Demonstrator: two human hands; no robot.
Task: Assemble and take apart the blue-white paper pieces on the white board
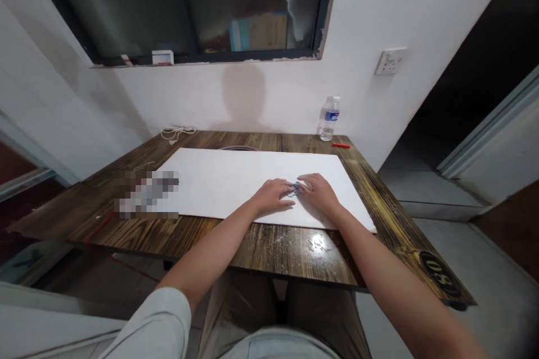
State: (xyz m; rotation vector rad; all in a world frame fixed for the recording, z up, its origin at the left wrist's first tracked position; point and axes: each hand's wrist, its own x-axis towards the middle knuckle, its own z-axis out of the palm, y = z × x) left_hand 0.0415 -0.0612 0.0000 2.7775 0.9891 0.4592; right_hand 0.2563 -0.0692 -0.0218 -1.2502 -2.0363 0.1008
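The grip, as we read it in the head view, is two-handed and drawn together: the left hand (272,195) and the right hand (320,193) lie palm-down, fingertips meeting around a small blue-and-silver item (296,186) on the white board (227,179), though we cannot tell whether it is pinched. We judge the item light and fiddly, apt to slide on that smooth surface, so we would take it by its edges with the fingertips. The hands themselves crowd it; a pixelated patch (147,193) covers the board's left end, while a plastic water bottle (329,119) and a small red stick (341,145) stand beyond, at the far edge of the dark wooden table (295,252).
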